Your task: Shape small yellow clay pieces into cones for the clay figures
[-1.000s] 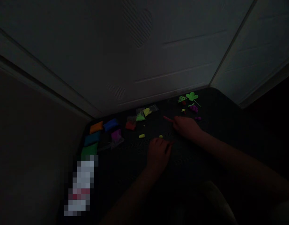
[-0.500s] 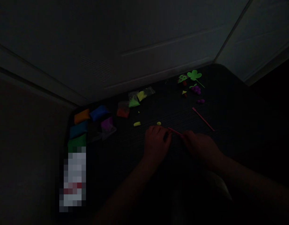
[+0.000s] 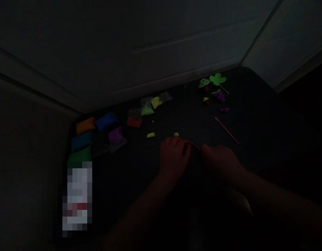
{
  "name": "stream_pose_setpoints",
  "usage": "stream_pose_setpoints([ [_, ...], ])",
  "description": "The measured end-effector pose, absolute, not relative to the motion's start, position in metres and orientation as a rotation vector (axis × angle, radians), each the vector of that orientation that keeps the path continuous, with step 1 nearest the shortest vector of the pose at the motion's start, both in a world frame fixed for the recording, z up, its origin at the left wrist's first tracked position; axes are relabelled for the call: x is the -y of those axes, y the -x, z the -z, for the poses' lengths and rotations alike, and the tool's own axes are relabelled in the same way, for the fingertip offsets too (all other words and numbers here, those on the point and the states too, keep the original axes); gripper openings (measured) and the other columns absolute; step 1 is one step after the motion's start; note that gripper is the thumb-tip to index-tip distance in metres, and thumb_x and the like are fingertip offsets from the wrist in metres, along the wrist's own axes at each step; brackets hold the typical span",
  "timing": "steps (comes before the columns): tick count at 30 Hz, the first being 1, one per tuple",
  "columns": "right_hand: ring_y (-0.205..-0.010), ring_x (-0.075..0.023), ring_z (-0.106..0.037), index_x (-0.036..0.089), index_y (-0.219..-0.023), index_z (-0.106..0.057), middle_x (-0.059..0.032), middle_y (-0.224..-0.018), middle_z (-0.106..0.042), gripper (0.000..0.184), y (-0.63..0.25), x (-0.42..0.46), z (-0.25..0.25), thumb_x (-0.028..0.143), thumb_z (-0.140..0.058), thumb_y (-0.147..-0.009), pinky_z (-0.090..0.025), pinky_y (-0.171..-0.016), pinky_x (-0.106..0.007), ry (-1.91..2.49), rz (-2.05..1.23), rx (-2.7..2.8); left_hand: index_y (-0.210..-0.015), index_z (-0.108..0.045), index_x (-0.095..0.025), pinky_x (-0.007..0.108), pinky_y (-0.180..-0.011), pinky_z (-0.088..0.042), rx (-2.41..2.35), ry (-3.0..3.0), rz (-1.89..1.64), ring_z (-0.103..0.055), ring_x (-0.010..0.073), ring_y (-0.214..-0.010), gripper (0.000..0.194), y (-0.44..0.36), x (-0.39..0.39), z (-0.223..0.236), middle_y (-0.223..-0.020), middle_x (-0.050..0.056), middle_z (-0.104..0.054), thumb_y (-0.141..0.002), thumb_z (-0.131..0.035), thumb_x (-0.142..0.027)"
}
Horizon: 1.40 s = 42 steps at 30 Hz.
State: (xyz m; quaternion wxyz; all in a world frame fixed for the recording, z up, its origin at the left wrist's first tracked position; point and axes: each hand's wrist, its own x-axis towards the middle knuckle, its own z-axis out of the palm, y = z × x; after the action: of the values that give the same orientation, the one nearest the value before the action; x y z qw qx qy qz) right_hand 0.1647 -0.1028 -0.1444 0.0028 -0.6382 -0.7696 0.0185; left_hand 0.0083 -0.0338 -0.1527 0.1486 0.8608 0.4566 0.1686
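In dim light, my right hand (image 3: 220, 160) is closed around a thin pink modelling tool (image 3: 194, 144). Its tip points left and reaches the fingertips of my left hand (image 3: 173, 155). The left fingers are curled down on the dark table (image 3: 129, 174), and whatever lies under or between them is hidden. Just beyond them is a small yellow clay piece (image 3: 176, 134). Farther left lies a short yellow clay roll (image 3: 150, 135). A second pink tool (image 3: 227, 130) rests on the table beyond my right hand.
Clay models stand at the back right: a spotted mushroom (image 3: 204, 83), a green clover shape (image 3: 217, 79), purple grapes (image 3: 219, 96) and a small mushroom (image 3: 206, 100). Bagged clay lies left, including red (image 3: 134, 120), blue (image 3: 106, 121) and orange (image 3: 85, 126). A pale wall (image 3: 150, 42) borders the table.
The view has shifted slightly. My right hand has moved a little closer to the left one, and less of the pink tool shows between them.
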Motion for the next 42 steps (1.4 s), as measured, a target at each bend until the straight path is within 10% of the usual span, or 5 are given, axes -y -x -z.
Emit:
stream_pose_setpoints([
  [18, -0.055, -0.0175, -0.063, 0.017, -0.100, -0.051, -0.0036, -0.070, -0.068, 0.024, -0.187, 0.075, 0.139, 0.031, -0.032, -0.095, -0.028, -0.047, -0.026, 2.240, -0.074, 2.048, -0.090, -0.063, -0.019, 0.038, -0.086, -0.041, -1.191, -2.384, -0.577, -0.056, 0.0205, -0.093, 0.013, -0.004, 0.032, 0.154, -0.094, 0.004, -0.067, -0.087, -0.052, -0.026],
  [31, -0.099, -0.0230, -0.056, 0.013, -0.105, -0.059, -0.0121, -0.105, -0.063, 0.026, -0.196, 0.036, 0.128, 0.027, -0.042, -0.092, -0.041, -0.086, -0.033, 2.000, -0.060, 2.107, -0.086, -0.063, -0.018, 0.033, -0.082, -0.045, -1.184, -2.186, -0.737, -0.058, 0.0168, -0.088, 0.008, 0.003, 0.025, 0.146, -0.088, 0.003, -0.067, -0.084, -0.058, -0.023],
  [42, -0.092, -0.0189, -0.062, 0.016, -0.091, -0.066, -0.0073, -0.095, -0.068, 0.018, -0.184, 0.041, 0.132, 0.022, -0.049, -0.089, -0.047, -0.083, -0.032, 1.728, -0.456, 2.258, -0.086, -0.065, -0.020, 0.035, -0.084, -0.046, -1.151, -2.017, -0.751, -0.059, 0.0175, -0.089, 0.009, 0.004, 0.025, 0.141, -0.090, 0.003, -0.067, -0.082, -0.059, -0.024],
])
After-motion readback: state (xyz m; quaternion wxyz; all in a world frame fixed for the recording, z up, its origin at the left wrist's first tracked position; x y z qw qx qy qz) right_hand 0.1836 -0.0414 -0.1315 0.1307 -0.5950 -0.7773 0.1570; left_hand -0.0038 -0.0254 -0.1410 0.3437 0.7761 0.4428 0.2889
